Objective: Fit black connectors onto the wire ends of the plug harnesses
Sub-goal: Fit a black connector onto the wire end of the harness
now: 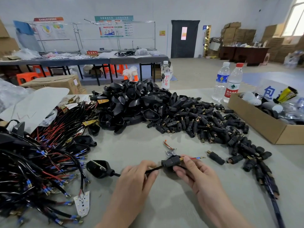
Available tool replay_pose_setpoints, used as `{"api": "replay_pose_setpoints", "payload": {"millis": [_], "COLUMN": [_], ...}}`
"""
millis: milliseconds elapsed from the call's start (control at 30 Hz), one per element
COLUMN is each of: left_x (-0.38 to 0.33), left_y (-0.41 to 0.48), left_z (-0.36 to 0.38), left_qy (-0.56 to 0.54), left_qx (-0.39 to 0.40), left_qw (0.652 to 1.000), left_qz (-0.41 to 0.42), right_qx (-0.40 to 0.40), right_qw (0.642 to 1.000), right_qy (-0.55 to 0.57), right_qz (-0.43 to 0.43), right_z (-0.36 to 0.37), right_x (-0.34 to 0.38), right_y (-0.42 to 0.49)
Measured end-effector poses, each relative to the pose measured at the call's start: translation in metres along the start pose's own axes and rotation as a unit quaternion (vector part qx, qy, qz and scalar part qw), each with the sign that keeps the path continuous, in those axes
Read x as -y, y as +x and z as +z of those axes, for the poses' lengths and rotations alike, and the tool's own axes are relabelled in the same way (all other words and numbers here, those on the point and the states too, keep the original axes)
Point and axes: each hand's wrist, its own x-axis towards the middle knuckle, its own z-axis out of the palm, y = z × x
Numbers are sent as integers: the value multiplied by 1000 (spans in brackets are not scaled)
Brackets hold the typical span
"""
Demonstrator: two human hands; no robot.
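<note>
My left hand (136, 175) pinches the black cable of a plug harness whose black plug shell (98, 168) lies on the table to its left. My right hand (194, 173) grips a black connector (171, 161) that sits on that cable. The harness's red and blue wire ends (197, 158) poke out past the connector's brass tip. To the right lies a loose pile of black connectors (205, 124), and two single ones (215, 157) rest near my right hand. A tangle of harnesses (41, 162) covers the table's left side.
A heap of black plug shells (134, 102) sits at the middle back. An open cardboard box (263, 122) stands at the right, with two water bottles (227, 83) behind it. A small metal clip (168, 145) lies just beyond my hands. A white LED board (82, 204) lies at lower left.
</note>
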Motion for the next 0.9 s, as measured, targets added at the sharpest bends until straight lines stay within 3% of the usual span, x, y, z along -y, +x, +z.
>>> {"api": "replay_pose_setpoints", "payload": {"millis": [233,733,900], "left_x": [-1,1,0], "left_y": [2,0,2], "left_z": [-4,-2,0], "left_qy": [-1,-51,-5], "left_qx": [2,38,27], "left_qw": [1000,998,998], "left_qz": [-18,-18,49], "right_qx": [5,45,73], "right_qw": [1000,992,988], "right_qy": [17,-120,-133], "right_qz": [20,-4,8], "right_z": [1,0,6], "right_x": [1,5,3], "right_y": [0,-6,-11]}}
